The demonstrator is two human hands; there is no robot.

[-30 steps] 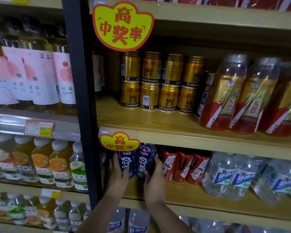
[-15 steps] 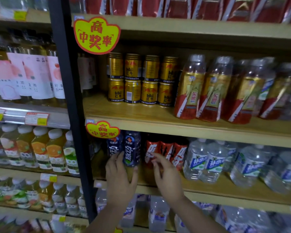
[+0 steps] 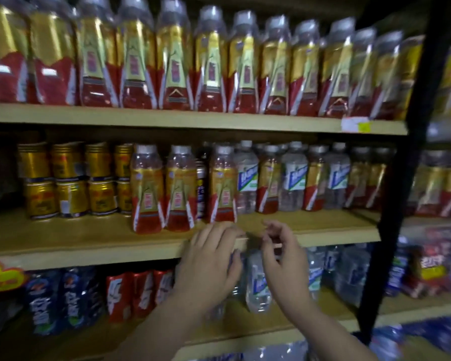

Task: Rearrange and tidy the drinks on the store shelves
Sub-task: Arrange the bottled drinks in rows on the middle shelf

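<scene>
From the head view, your left hand [image 3: 208, 259] and right hand [image 3: 284, 254] hover at the middle shelf [image 3: 89, 246] edge, each grip loose and holding nothing. The red-and-gold bottles [image 3: 164, 188] stand just beyond, mixed with water bottles [image 3: 293, 178], probably why you reach here

A shop's drinks aisle. Wooden shelves [image 3: 167, 118] in a black metal frame [image 3: 391, 230] carry packed rows of red-and-gold labelled bottles [image 3: 172, 66], stacked gold cans [image 3: 71, 178] and water bottles [image 3: 294, 175]. A price tag [image 3: 354, 125] and yellow promotional signs [image 3: 0, 276] are fixed to the shelf edges.
</scene>
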